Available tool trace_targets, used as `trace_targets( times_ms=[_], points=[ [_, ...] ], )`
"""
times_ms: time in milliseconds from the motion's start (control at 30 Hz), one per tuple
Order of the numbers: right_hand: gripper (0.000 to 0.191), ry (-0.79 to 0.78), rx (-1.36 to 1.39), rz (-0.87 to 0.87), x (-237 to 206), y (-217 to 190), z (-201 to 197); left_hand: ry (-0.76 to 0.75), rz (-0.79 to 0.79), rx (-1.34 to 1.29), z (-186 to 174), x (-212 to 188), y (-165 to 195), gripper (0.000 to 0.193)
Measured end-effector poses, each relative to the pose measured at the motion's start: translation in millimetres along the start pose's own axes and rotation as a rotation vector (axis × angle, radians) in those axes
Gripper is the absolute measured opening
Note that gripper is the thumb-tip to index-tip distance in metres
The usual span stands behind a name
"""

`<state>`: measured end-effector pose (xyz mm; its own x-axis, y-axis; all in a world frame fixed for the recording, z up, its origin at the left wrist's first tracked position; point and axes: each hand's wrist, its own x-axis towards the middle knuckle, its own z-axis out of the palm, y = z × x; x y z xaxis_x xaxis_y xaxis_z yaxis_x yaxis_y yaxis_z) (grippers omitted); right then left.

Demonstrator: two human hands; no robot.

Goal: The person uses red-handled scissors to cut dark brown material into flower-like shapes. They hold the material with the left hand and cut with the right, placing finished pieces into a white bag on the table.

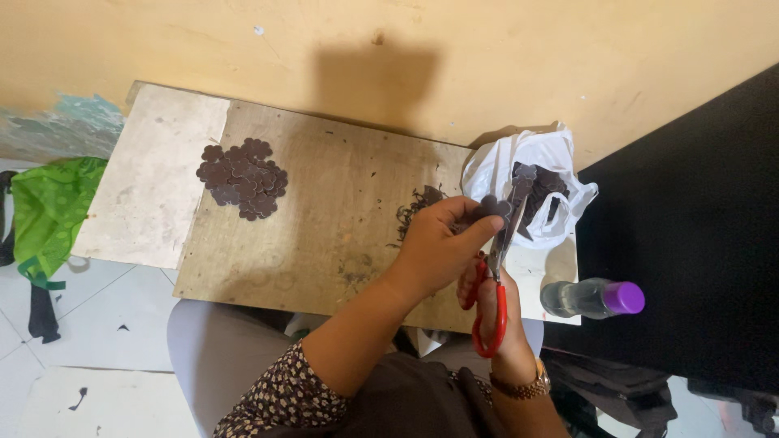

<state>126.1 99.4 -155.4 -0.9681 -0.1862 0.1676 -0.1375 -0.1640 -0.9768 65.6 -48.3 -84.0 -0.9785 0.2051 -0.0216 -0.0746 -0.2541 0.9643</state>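
My left hand (438, 243) pinches a small dark brown flower-shaped piece (492, 208) at the right side of a wooden board (324, 227). My right hand (491, 312) grips red-handled scissors (492, 304), whose blades point up at that piece. A strip of the same dark material (521, 182) rises from the piece toward a white plastic bag (527, 174). A pile of cut brown flower shapes (243, 177) lies on the board's left part. Dark trimmings (418, 207) lie scattered beside my left hand.
A plastic bottle with a purple cap (592, 298) lies on its side at the board's right edge. A black surface (698, 227) fills the right. A green bag (49, 207) sits on the white tiled floor at the left. A yellow wall (406, 49) is behind.
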Motion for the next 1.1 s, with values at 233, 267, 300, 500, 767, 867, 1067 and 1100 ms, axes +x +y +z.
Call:
trace_targets(
  times_ms=[233,267,300,500,767,867,1067,1100],
  points=[
    [0.074,0.015,-0.063,-0.036,2,5,-4,-0.003,0.068,0.084,4,-4,1,0.022],
    [0.073,0.020,-0.046,-0.039,2,4,-4,-0.009,0.073,0.070,4,-3,0,0.022],
    [0.072,0.023,-0.029,-0.042,3,2,-3,-0.014,0.077,0.056,3,-3,-1,0.022],
    [0.065,0.020,-0.085,-0.021,1,-15,1,-0.013,0.060,0.012,3,-2,-4,0.022],
    [0.060,-0.052,-0.090,0.017,5,-28,-1,-0.030,0.100,0.163,-6,2,5,0.020],
    [0.060,-0.055,-0.086,0.002,3,-32,-1,-0.051,0.082,0.179,-7,4,9,0.021],
    [0.061,-0.056,-0.076,0.023,1,-32,-3,-0.044,0.110,0.307,-8,4,14,0.025],
    [0.061,-0.057,-0.086,0.034,1,-31,-4,-0.044,0.105,0.303,-8,5,15,0.025]
  ],
)
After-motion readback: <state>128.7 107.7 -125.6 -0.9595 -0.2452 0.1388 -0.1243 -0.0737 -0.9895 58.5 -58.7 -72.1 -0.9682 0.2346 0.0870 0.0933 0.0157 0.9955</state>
